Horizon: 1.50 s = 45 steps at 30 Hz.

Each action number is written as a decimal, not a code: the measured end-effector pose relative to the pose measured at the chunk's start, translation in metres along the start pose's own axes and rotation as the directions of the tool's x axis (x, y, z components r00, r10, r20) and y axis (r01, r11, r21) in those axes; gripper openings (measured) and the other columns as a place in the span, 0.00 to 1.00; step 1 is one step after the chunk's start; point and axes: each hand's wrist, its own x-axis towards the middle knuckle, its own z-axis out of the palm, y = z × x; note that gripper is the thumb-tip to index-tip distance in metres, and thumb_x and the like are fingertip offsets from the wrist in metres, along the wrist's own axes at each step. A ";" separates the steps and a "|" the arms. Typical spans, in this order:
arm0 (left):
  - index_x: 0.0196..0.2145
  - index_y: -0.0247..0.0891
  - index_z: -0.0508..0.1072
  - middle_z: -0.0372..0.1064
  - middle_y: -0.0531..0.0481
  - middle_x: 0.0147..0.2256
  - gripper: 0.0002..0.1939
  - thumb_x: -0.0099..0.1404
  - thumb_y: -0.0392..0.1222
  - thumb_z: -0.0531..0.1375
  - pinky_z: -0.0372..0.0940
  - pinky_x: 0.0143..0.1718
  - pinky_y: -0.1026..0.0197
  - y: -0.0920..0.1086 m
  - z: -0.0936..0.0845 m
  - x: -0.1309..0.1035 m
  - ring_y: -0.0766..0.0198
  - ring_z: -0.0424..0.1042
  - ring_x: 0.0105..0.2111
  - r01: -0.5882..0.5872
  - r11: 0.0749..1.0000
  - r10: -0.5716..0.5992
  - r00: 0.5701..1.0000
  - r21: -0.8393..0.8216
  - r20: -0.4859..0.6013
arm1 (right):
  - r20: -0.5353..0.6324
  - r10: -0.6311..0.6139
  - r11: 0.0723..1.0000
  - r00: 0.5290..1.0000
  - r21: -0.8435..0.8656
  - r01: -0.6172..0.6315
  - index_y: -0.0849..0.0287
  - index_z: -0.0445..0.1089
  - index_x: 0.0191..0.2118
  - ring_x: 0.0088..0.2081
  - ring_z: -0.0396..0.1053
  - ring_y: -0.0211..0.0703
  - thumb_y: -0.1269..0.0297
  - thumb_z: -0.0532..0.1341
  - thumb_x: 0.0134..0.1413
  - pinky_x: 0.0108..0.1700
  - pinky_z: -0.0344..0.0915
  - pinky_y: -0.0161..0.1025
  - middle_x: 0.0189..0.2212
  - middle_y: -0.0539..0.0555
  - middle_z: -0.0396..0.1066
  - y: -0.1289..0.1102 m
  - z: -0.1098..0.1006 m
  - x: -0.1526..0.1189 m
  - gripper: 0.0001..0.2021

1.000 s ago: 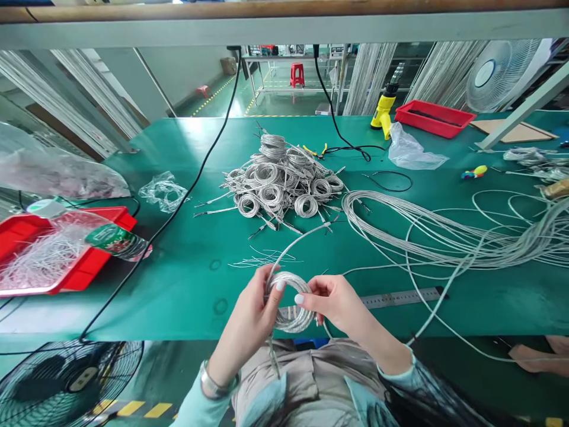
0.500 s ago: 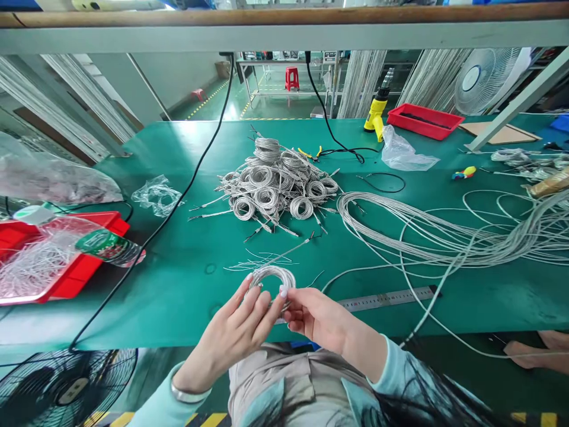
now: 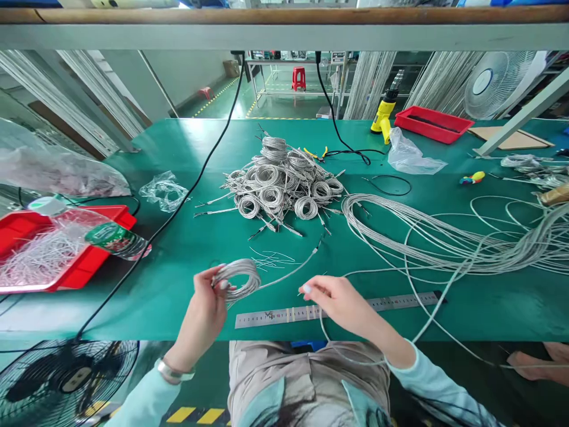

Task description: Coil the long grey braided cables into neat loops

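My left hand (image 3: 207,305) grips a coiled grey cable (image 3: 243,279) by its left side, raised over the front of the table. One end of this cable stretches right and away across the green mat, with stripped dark tips. My right hand (image 3: 335,299) is apart from the coil, above a steel ruler (image 3: 284,315), thumb and fingers pinched together. What is in that pinch, if anything, is too small to make out. A loose grey cable (image 3: 326,332) hangs below the right hand over the table edge. Thin white offcuts (image 3: 275,259) lie just beyond the coil.
A heap of finished cable coils (image 3: 271,178) lies mid-table. Long cable strands (image 3: 427,249) spread to the right. Red trays (image 3: 102,249), (image 3: 433,124) sit left and back right. A yellow heat gun (image 3: 382,115) stands behind. A black cord (image 3: 200,172) crosses the left side.
The hands have separated. My left hand has carried the coil to the left, and my right hand has let go of it and moved right. The ruler is now more exposed.
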 end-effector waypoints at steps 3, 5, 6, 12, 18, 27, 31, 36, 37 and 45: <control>0.42 0.38 0.61 0.65 0.52 0.30 0.14 0.67 0.51 0.54 0.66 0.28 0.62 -0.003 -0.013 0.002 0.64 0.67 0.27 0.334 0.905 -0.355 0.934 -0.262 -0.035 | -0.125 -0.092 0.898 0.988 -0.440 0.028 0.58 0.75 0.40 0.35 0.72 0.42 0.65 0.55 0.63 0.35 0.65 0.36 0.37 0.53 0.75 0.025 -0.016 0.006 0.11; 0.41 0.38 0.61 0.64 0.53 0.31 0.17 0.66 0.55 0.55 0.65 0.28 0.65 -0.001 -0.024 0.003 0.67 0.66 0.27 0.365 0.873 -0.415 0.904 -0.323 -0.101 | -0.125 -0.142 0.814 0.982 -0.579 0.044 0.58 0.75 0.38 0.40 0.71 0.45 0.69 0.55 0.62 0.39 0.66 0.39 0.38 0.55 0.75 0.041 -0.017 0.012 0.10; 0.40 0.39 0.60 0.63 0.53 0.32 0.18 0.65 0.57 0.56 0.65 0.28 0.66 0.000 -0.028 0.002 0.68 0.65 0.28 0.380 0.853 -0.450 0.882 -0.358 -0.136 | -0.121 -0.154 0.790 0.981 -0.611 0.048 0.58 0.75 0.38 0.40 0.71 0.47 0.71 0.56 0.61 0.40 0.66 0.41 0.38 0.56 0.74 0.047 -0.014 0.016 0.09; 0.34 0.38 0.62 0.63 0.54 0.31 0.19 0.63 0.58 0.57 0.68 0.29 0.65 0.002 -0.042 -0.009 0.68 0.64 0.28 0.441 0.721 -0.647 0.703 -0.534 -0.294 | -0.001 -0.250 0.650 0.968 -0.741 0.167 0.59 0.72 0.32 0.41 0.66 0.51 0.76 0.61 0.55 0.41 0.63 0.45 0.35 0.57 0.70 0.057 0.003 0.033 0.06; 0.33 0.37 0.66 0.65 0.54 0.30 0.22 0.56 0.59 0.64 0.68 0.27 0.66 0.006 -0.040 -0.026 0.68 0.66 0.29 0.546 0.514 -0.781 0.616 -0.662 -0.098 | 0.069 -0.311 0.628 0.948 -0.733 0.260 0.61 0.67 0.33 0.42 0.65 0.48 0.78 0.54 0.61 0.43 0.62 0.44 0.38 0.58 0.68 0.060 -0.002 0.034 0.08; 0.38 0.39 0.63 0.63 0.55 0.28 0.31 0.51 0.69 0.61 0.64 0.24 0.64 0.017 -0.004 -0.023 0.66 0.65 0.25 0.551 0.698 -0.628 0.778 -0.457 -0.021 | 0.104 -0.352 0.880 0.930 -0.300 0.367 0.57 0.71 0.39 0.34 0.70 0.37 0.73 0.55 0.63 0.35 0.65 0.35 0.34 0.50 0.72 -0.013 -0.015 -0.009 0.08; 0.40 0.39 0.61 0.64 0.55 0.27 0.23 0.61 0.63 0.55 0.63 0.25 0.62 0.036 0.013 -0.018 0.64 0.66 0.26 0.477 0.815 -0.469 0.876 -0.330 0.108 | -0.017 -0.488 0.822 0.873 -0.346 0.453 0.58 0.68 0.41 0.35 0.71 0.38 0.73 0.55 0.62 0.38 0.64 0.35 0.35 0.50 0.73 -0.038 0.004 -0.015 0.06; 0.41 0.40 0.61 0.65 0.54 0.28 0.17 0.68 0.57 0.50 0.62 0.28 0.61 0.068 0.025 -0.018 0.63 0.66 0.28 0.444 0.854 -0.357 0.879 -0.272 0.315 | 0.050 -0.688 0.545 0.724 -0.622 0.562 0.62 0.66 0.39 0.32 0.66 0.42 0.75 0.51 0.64 0.34 0.62 0.38 0.31 0.53 0.71 -0.039 0.024 -0.006 0.08; 0.41 0.40 0.61 0.66 0.53 0.29 0.17 0.68 0.57 0.49 0.62 0.30 0.61 0.074 0.026 -0.019 0.63 0.67 0.29 0.449 0.852 -0.345 0.869 -0.271 0.355 | 0.059 -0.705 0.498 0.707 -0.669 0.552 0.62 0.66 0.38 0.31 0.65 0.42 0.76 0.51 0.64 0.33 0.61 0.38 0.30 0.53 0.69 -0.039 0.026 -0.005 0.08; 0.43 0.40 0.63 0.68 0.50 0.38 0.15 0.70 0.54 0.49 0.63 0.39 0.60 0.083 0.033 -0.025 0.62 0.67 0.38 0.435 0.858 -0.321 0.870 -0.274 0.375 | 0.026 -0.712 0.553 0.701 -0.595 0.584 0.62 0.65 0.36 0.33 0.64 0.40 0.75 0.52 0.64 0.36 0.60 0.37 0.31 0.53 0.69 -0.034 0.023 -0.007 0.07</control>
